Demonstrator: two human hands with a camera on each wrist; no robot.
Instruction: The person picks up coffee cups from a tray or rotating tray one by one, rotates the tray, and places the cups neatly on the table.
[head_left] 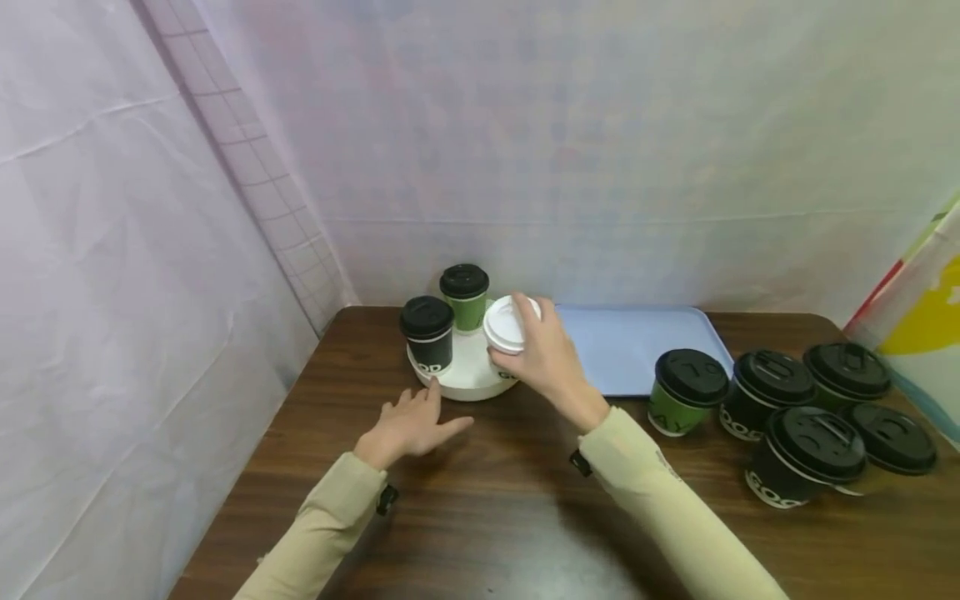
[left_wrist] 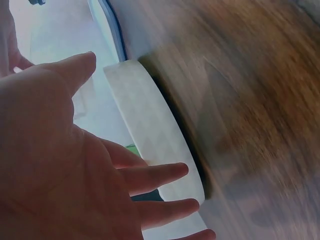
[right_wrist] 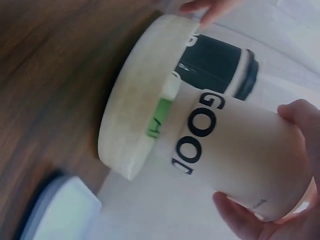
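Note:
My right hand [head_left: 550, 354] grips a white paper cup [right_wrist: 235, 145] with a white lid [head_left: 505, 323], thumb and fingers around its upper part. The cup is upright over the right side of a round white stand [head_left: 468, 385]; I cannot tell whether its base touches. A black cup [head_left: 429, 333] with a black lid stands on the stand's left, and a green cup [head_left: 467, 308] with a black lid at its back. My left hand [head_left: 408, 425], fingers spread and holding nothing, is at the stand's front left edge.
A pale blue tray [head_left: 630, 342] lies right of the stand, by the back sheet. To its front right several black-lidded cups stand close together, among them a green one [head_left: 678, 400] and a black one [head_left: 795, 467]. White sheeting [head_left: 150, 292] borders the table on the left.

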